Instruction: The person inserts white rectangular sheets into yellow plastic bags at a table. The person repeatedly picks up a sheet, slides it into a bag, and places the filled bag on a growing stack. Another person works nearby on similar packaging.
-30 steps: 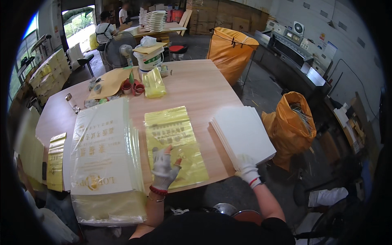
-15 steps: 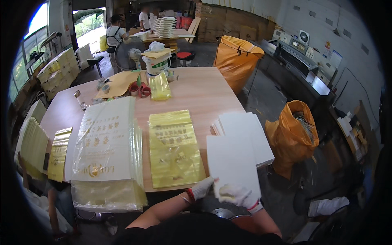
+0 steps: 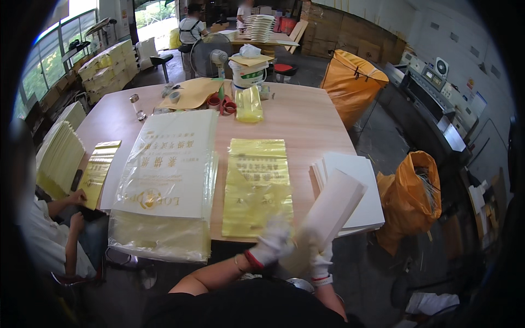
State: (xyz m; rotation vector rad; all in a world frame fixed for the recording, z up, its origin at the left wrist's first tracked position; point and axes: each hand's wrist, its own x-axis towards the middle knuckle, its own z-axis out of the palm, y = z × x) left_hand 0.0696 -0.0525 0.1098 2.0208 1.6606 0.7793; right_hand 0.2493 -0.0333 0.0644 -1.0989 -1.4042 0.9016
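Note:
White-gloved, my right hand (image 3: 321, 259) is closed on the lower right edge of a bundle of white paper sheets (image 3: 334, 206). The bundle stands tilted and bowed at the table's near edge, in front of a white paper stack (image 3: 365, 210). My left hand (image 3: 273, 240), also gloved, is smeared by motion beside the bundle's lower left edge; its fingers cannot be made out. Just beyond it a yellow printed plastic bag (image 3: 257, 180) lies flat on the table (image 3: 306, 117). Farther left lies a pile of large clear printed bags (image 3: 169, 175).
A seated person (image 3: 63, 235) at the left has a hand on another yellow bag (image 3: 104, 164). Tape rolls (image 3: 227, 106), a white bucket (image 3: 249, 74) and a small bottle (image 3: 136, 106) stand at the back. Orange sacks (image 3: 407, 202) flank the table's right side.
The paper bundle has gone from lying flat to tilted and bowed. My right hand has shifted to its lower edge, while my left hand has come up and away. The view has swung left.

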